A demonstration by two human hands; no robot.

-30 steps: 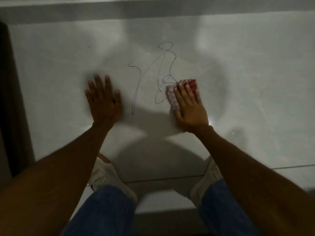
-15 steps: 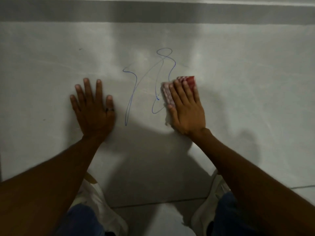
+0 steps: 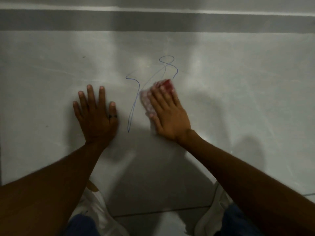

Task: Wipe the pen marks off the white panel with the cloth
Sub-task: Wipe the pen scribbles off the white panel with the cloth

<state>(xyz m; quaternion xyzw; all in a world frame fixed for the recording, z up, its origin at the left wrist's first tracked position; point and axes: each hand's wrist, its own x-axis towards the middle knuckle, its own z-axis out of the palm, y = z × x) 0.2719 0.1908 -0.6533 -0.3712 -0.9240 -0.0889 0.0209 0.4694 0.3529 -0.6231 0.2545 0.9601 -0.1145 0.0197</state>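
A white panel [image 3: 238,99] lies flat in front of me. Blue pen marks [image 3: 134,101] run across its middle, with a loop at the top [image 3: 166,58]. My right hand [image 3: 168,114] presses flat on a red and white cloth [image 3: 148,101], which sits on the right part of the marks and hides them there. The cloth looks blurred. My left hand [image 3: 96,113] rests flat on the panel to the left of the marks, fingers spread, a ring on one finger.
A grey band [image 3: 153,21] runs along the panel's far edge. Below the panel's near edge I see my white shoes [image 3: 95,206] and blue trouser legs [image 3: 238,222] on a tiled floor [image 3: 153,201].
My right hand has slid the cloth left over the marks, and the lower right loop of the line is no longer visible. My left hand stays flat in place.
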